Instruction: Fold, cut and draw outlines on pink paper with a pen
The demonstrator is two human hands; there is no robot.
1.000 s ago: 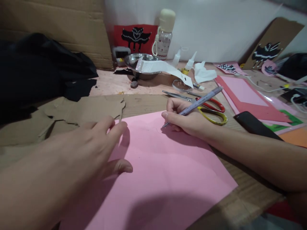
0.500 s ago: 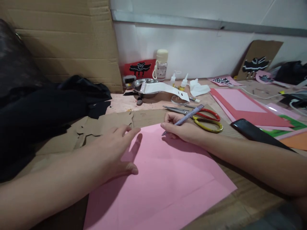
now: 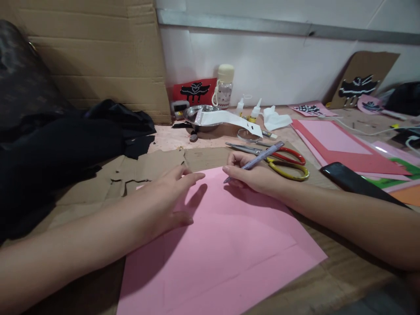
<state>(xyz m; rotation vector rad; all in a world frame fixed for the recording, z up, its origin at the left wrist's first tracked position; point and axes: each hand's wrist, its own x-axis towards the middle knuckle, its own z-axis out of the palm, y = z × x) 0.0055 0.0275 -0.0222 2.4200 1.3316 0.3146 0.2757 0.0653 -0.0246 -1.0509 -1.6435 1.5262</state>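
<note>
A large pink sheet of paper (image 3: 223, 245) lies on brown cardboard in front of me, with faint lines or creases near its lower part. My right hand (image 3: 247, 173) grips a greyish-purple pen (image 3: 264, 155), its tip pointing down at the far part of the sheet. My left hand (image 3: 175, 194) is over the sheet's left side, thumb and fingers apart, holding nothing. Its shadow falls on the pink paper. Just behind my right hand lie scissors (image 3: 288, 170) with one red and one yellow handle.
Black cloth (image 3: 82, 148) is heaped at left. Farther back are a metal dish (image 3: 190, 116), small glue bottles (image 3: 255, 111), a lidded drinking bottle (image 3: 225, 89) and crumpled tissue (image 3: 275, 119). A black phone-like object (image 3: 348, 175) and red sheets (image 3: 370, 162) lie at right.
My left hand has shifted slightly right and farther over the sheet. My right hand still holds the pen in nearly the same spot. The whole view has moved a little.
</note>
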